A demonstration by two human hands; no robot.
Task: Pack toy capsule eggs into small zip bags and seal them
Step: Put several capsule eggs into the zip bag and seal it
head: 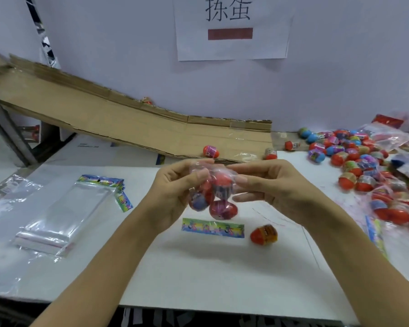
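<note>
Both hands (175,185) pinch bag (213,192) top, midair.

The bag (213,182) held above the tabletop (198,274) is thin clear plastic film, crinkled and glossy. The eggs (222,208) inside it are smooth, shiny hard plastic, red with printed wrap bands. The loose egg (263,234) has the same gloss. The empty bags (64,213) are slick transparent plastic with printed paper-like headers. The printed strip (213,228) looks like glossy card. The tabletop is matt white and smooth. The cardboard (132,123) is brown, matt, rough and creased. The sign (232,27) on the wall is plain matt paper.
</note>
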